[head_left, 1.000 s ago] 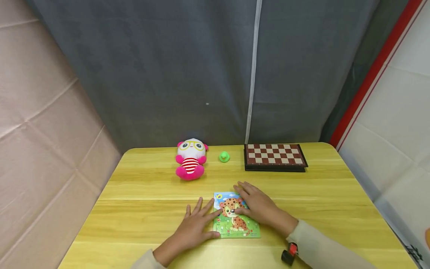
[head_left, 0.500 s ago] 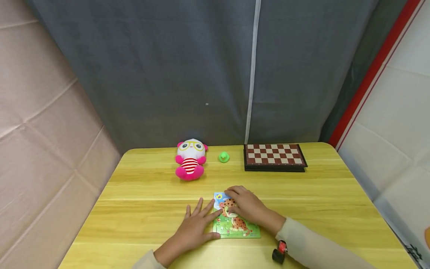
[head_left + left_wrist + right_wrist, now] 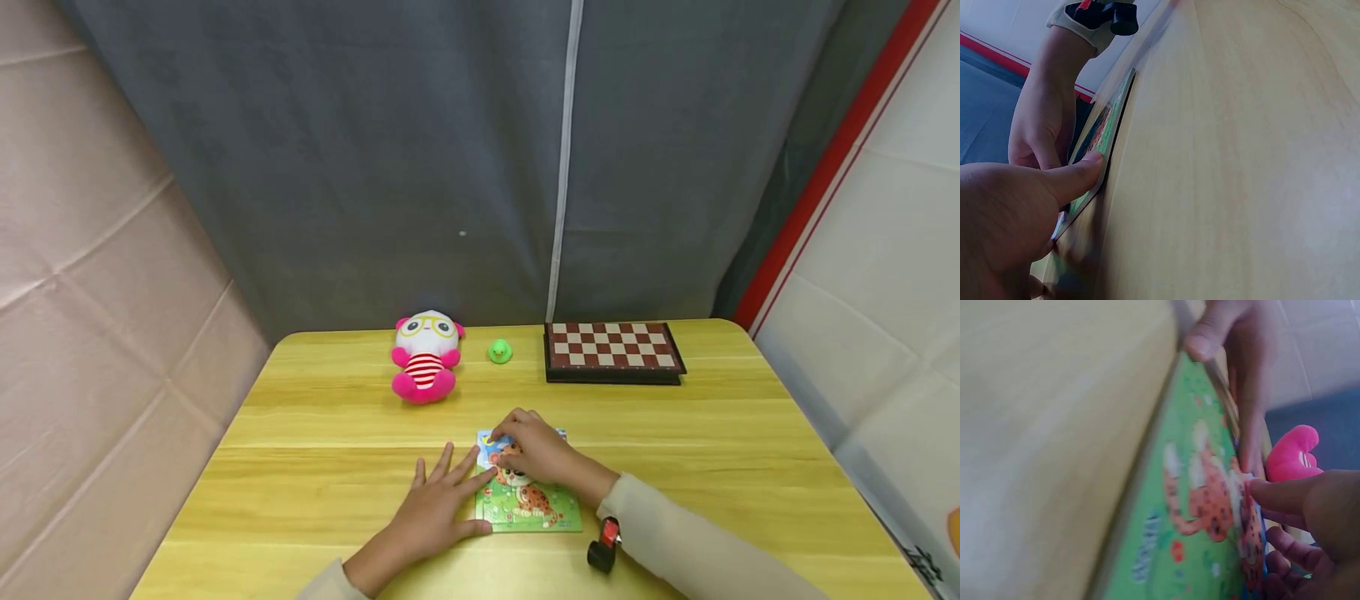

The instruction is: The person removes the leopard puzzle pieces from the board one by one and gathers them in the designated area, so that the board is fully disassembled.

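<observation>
A square jigsaw puzzle [image 3: 534, 504] with a spotted leopard cub on green grass and blue sky lies flat on the wooden table. My left hand [image 3: 437, 510] rests at its left edge, fingers spread; in the left wrist view the left thumb [image 3: 1079, 178] lies on the board's rim. Over the upper left of the picture, my right hand [image 3: 536, 446] has bent fingers and pinches at a puzzle piece [image 3: 1248, 497] near the cub's head. That piece's edge looks raised in the right wrist view, while the index fingertip is hidden.
Behind the puzzle on the table [image 3: 322, 442] sit a pink and white plush toy [image 3: 425, 358], a small green rubber duck [image 3: 500, 352] and a chessboard box [image 3: 613, 352]. A grey curtain [image 3: 375, 167] hangs at the table's far edge.
My right hand has slid left across the puzzle's top, from the right side to the upper left, and its fingers have bent more. The left hand has stayed in place.
</observation>
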`<state>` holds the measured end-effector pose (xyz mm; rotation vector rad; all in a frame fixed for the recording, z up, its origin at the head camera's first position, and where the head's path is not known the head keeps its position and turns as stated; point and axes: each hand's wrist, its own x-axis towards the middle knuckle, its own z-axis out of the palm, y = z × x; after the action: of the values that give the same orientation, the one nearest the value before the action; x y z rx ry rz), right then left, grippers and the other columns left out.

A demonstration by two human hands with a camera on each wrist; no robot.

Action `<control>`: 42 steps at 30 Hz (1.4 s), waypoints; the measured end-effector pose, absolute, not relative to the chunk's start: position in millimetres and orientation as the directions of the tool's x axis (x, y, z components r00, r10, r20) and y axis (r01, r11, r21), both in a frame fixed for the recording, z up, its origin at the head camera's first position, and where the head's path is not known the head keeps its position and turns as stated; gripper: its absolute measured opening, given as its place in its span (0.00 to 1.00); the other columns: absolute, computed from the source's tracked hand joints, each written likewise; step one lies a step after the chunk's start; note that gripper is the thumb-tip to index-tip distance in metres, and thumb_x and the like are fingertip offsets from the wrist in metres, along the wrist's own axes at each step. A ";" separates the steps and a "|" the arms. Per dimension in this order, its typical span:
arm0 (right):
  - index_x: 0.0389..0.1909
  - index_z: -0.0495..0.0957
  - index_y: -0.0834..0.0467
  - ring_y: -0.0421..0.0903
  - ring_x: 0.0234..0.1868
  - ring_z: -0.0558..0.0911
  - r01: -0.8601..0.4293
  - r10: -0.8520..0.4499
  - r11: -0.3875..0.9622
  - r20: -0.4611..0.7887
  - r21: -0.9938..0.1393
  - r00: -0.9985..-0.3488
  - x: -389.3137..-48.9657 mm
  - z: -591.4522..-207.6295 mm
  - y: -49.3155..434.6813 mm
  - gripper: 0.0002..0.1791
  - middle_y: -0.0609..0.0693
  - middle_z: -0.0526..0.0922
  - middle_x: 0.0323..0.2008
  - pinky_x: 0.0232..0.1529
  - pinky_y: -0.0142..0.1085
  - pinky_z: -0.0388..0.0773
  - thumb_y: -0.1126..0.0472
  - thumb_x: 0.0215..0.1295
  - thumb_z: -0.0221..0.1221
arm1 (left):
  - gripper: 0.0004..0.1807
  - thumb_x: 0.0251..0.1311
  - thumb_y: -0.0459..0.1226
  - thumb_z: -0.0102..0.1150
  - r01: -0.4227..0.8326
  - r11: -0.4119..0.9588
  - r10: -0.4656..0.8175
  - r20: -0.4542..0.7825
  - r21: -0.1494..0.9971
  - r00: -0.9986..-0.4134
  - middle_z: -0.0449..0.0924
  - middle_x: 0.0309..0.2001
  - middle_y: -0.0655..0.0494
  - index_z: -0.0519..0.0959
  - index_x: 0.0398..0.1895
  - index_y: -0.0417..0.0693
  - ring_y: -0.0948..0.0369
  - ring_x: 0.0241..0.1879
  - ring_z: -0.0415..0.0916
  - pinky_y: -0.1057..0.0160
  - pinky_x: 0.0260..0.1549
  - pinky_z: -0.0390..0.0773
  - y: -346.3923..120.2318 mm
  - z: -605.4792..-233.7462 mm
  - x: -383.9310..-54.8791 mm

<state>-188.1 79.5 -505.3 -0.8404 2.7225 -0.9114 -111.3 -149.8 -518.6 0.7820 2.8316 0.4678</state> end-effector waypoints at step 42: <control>0.49 0.83 0.47 0.47 0.47 0.75 -0.400 -0.579 0.682 -0.118 -0.613 -0.807 -204.3 -497.7 70.7 0.16 0.50 0.79 0.45 0.45 0.44 0.76 0.58 0.62 0.73 | 0.43 0.61 0.68 0.57 0.475 0.812 0.528 -0.078 0.340 -0.846 0.46 0.83 0.57 0.62 0.79 0.73 0.38 0.81 0.38 0.19 0.67 0.42 -150.5 -523.4 -113.7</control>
<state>-204.3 70.7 -497.7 -0.7760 2.5939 -0.8409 -113.7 -150.5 -523.4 0.7891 2.8280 0.4648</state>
